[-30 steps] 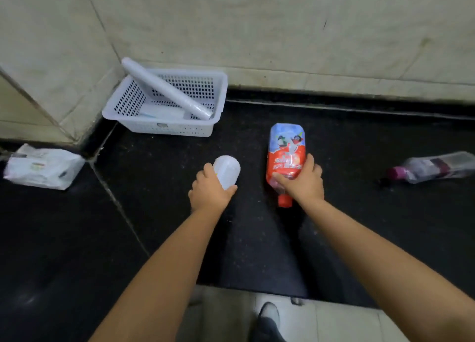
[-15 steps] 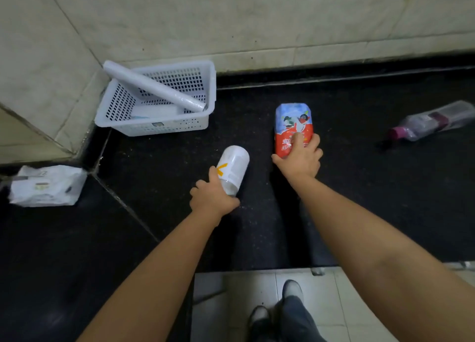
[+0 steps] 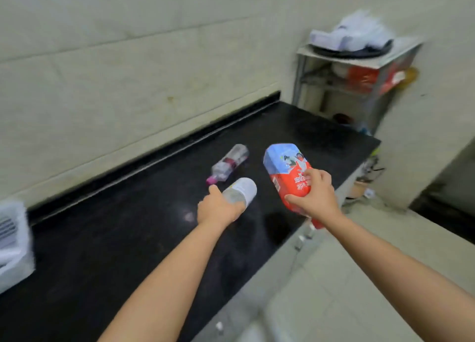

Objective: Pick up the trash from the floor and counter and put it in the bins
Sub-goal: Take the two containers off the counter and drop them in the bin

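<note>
My left hand (image 3: 218,208) is shut on a small white bottle (image 3: 241,191), held above the black counter (image 3: 108,238). A red and blue bottle with a red cap (image 3: 285,172) is gripped around its lower body by my right hand (image 3: 313,195), near the counter's front edge. Just beyond my left hand, a clear plastic bottle with a pink cap (image 3: 227,165) lies on its side on the counter. No bin is in view.
A white plastic basket (image 3: 11,241) stands at the counter's left edge. At the back right a metal shelf rack (image 3: 359,66) holds white bags, a dark pan and red items. A pale tiled floor (image 3: 347,277) lies to the right of the counter.
Both hands have lifted their bottles off the counter. The view has swung to the right, so the basket slid to the left edge and the shelf rack came into view.
</note>
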A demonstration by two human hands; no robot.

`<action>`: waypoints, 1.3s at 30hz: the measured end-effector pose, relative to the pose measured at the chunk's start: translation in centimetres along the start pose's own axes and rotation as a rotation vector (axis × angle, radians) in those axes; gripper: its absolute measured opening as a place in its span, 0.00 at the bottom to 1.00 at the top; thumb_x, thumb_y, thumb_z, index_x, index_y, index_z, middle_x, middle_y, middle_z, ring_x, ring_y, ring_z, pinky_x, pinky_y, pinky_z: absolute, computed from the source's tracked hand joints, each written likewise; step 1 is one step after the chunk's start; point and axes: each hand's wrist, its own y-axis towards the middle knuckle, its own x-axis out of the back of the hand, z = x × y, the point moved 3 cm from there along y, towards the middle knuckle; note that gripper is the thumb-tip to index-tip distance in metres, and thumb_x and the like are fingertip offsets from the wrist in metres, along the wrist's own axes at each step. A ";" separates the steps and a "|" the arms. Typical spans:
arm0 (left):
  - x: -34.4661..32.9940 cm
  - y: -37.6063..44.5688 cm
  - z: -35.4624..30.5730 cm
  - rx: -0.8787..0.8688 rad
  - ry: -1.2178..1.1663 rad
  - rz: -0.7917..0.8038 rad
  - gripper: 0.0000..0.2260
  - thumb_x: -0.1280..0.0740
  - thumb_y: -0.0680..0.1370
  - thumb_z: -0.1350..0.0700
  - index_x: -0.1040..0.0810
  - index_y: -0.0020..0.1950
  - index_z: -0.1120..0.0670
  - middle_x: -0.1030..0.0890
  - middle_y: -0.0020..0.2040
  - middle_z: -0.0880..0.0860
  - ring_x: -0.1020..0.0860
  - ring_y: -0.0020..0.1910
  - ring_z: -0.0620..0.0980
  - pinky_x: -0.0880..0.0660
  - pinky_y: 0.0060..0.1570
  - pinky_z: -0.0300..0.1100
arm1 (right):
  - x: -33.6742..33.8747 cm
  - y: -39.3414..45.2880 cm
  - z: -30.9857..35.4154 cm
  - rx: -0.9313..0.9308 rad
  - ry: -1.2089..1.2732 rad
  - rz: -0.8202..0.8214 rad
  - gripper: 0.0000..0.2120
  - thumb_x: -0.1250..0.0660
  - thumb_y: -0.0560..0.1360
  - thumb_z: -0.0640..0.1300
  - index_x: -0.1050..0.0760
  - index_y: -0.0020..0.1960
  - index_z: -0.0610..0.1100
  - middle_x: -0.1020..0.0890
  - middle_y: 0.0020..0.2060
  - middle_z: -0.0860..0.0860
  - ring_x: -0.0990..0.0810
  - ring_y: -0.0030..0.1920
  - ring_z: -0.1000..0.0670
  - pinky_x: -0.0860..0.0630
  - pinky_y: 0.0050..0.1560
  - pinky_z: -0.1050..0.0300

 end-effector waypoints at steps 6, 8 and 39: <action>-12.1 -4.9 -25.4 -0.441 -0.028 0.034 0.25 0.33 0.73 0.50 0.34 0.65 0.59 0.25 0.63 0.61 0.28 0.64 0.62 0.29 0.59 0.48 | 21.6 2.5 -14.3 -0.189 0.062 -0.308 0.36 0.25 0.66 0.47 0.37 0.68 0.42 0.34 0.67 0.41 0.31 0.66 0.40 0.35 0.68 0.50; -18.0 -8.2 -33.1 -0.569 -0.031 0.069 0.22 0.33 0.73 0.50 0.32 0.63 0.59 0.24 0.62 0.62 0.27 0.63 0.62 0.28 0.57 0.49 | 28.5 1.8 -20.6 -0.273 0.084 -0.389 0.36 0.25 0.66 0.47 0.37 0.68 0.42 0.35 0.67 0.41 0.31 0.66 0.39 0.35 0.69 0.49; -110.7 -31.0 -62.1 -1.343 1.085 0.838 0.26 0.33 0.73 0.51 0.35 0.68 0.57 0.27 0.64 0.59 0.31 0.64 0.58 0.30 0.58 0.47 | 43.0 -1.3 -104.1 -1.598 0.240 -0.308 0.43 0.30 0.69 0.56 0.49 0.74 0.43 0.39 0.70 0.41 0.36 0.68 0.36 0.33 0.66 0.44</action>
